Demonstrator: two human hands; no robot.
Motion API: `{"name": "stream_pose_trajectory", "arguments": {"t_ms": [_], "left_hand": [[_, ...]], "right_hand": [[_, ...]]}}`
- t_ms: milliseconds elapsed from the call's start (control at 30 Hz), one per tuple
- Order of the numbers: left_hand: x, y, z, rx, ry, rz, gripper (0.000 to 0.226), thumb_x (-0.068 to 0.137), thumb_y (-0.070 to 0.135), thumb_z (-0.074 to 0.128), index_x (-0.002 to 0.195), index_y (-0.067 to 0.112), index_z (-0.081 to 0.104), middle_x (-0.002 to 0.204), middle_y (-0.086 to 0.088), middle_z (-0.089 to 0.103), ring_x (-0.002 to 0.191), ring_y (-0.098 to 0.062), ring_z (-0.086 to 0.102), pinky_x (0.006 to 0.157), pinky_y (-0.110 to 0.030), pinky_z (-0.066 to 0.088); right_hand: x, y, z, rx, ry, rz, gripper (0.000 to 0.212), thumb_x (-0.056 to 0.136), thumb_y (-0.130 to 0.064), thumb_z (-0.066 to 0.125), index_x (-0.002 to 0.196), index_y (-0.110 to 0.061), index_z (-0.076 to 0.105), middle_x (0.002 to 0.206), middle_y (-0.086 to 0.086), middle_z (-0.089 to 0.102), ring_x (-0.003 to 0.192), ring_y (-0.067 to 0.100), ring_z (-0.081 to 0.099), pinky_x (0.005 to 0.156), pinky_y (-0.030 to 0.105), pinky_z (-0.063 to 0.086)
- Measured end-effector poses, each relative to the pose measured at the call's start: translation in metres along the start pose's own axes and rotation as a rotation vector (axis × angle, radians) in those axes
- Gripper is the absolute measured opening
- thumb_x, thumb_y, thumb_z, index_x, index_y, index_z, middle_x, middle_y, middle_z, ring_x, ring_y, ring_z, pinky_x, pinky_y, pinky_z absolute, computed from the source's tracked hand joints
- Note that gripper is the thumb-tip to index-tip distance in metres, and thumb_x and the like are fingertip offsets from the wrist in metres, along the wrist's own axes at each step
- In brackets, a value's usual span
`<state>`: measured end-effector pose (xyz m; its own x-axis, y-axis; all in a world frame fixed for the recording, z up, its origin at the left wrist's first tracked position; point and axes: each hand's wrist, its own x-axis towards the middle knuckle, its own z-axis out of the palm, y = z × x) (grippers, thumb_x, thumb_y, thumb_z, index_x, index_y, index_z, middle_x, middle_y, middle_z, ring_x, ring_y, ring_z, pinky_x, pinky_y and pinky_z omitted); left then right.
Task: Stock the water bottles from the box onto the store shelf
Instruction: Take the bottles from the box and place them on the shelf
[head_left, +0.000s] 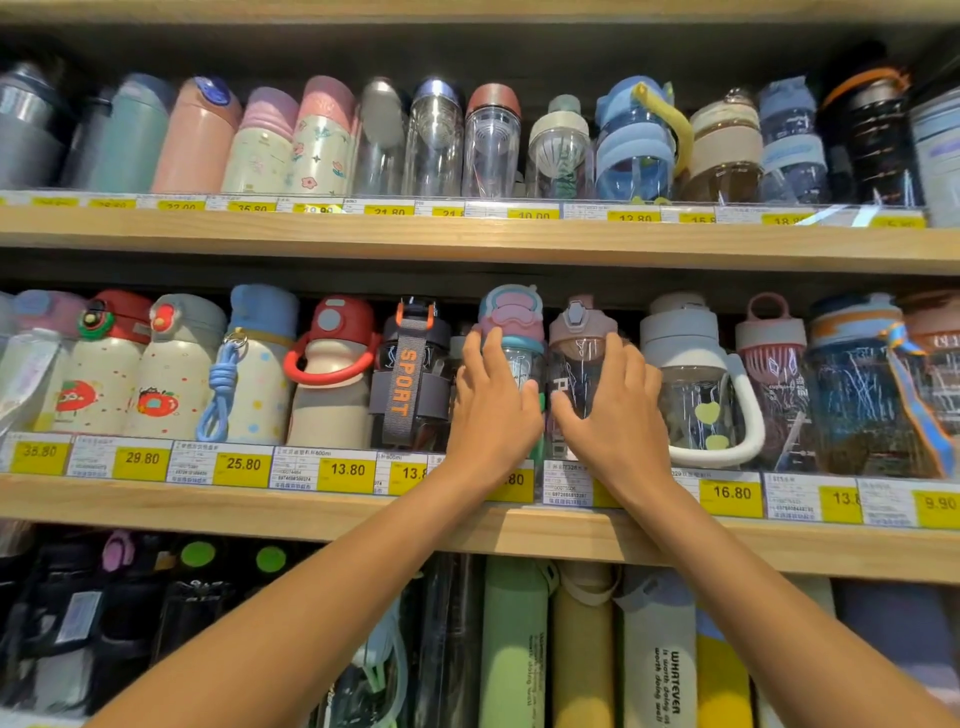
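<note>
Placing step, likely near done. Left hand (493, 402) wraps the clear plastic bottle with pink-and-blue lid (511, 312), just right of the black bottle with grey SPORT strap (410, 374) on the middle wooden shelf (208, 509). Right hand (615, 413) wraps the clear bottle with mauve flip lid (582, 325), next right again. Both bottles upright, side by side; next move probably calls for squaring them to the row and letting go without tipping neighbours.

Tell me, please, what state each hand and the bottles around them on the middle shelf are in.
pink-lidded bottle, upright on the middle shelf, lid shut.
mauve-lidded bottle, upright, lid shut.
SPORT bottle, upright, strap down its front.
white-handled bottle, upright, lid on.
left hand, holds the pink-lidded bottle.
right hand, holds the mauve-lidded bottle.
</note>
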<state>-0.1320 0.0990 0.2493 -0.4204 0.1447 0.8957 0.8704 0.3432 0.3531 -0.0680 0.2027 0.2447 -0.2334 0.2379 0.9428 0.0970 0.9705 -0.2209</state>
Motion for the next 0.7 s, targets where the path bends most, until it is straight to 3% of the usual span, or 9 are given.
{"name": "stream_pose_trajectory", "arguments": {"t_ms": [700], "left_hand": [[-0.0023,0.0006,-0.0003,0.009,-0.005,0.002,0.066,0.096,0.027,0.042,0.150,0.015,0.005,0.158,-0.004,-0.002,0.145,-0.031,0.011,0.114,-0.048,0.025]], "right_hand": [[-0.0020,0.0015,-0.0005,0.034,-0.007,0.005,0.081,0.087,-0.036,0.056,0.150,-0.009,0.014,0.154,0.014,0.022,0.137,0.032,0.031,0.105,0.043,0.035]]}}
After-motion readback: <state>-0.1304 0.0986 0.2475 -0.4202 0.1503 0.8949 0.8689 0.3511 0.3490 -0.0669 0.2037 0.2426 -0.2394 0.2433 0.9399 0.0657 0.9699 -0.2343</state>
